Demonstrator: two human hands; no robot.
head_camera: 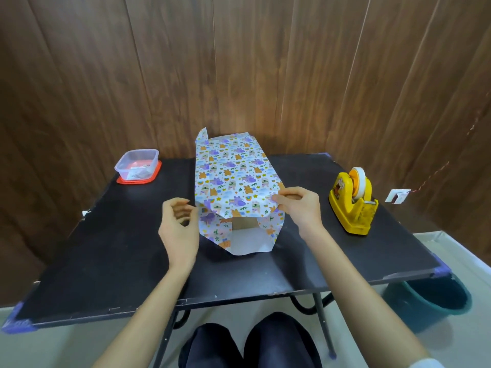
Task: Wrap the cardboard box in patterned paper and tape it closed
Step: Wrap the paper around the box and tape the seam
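Observation:
The patterned paper [232,176] covers the top and sides of the cardboard box, which stands in the middle of the black table [111,248]. At the near end a patch of bare cardboard box [244,223] shows between folded side flaps, and a white bottom flap lies flat on the table. My right hand [296,205] pinches the paper at the box's near right top corner. My left hand [179,224] hovers beside the near left corner, fingers loosely curled, holding nothing. A yellow tape dispenser [352,200] with a white roll sits to the right.
A clear plastic container [137,164] on a red lid stands at the table's back left. A wooden panel wall runs close behind the table. A teal bucket [435,301] stands on the floor below the table's right corner. My knees show under the near edge.

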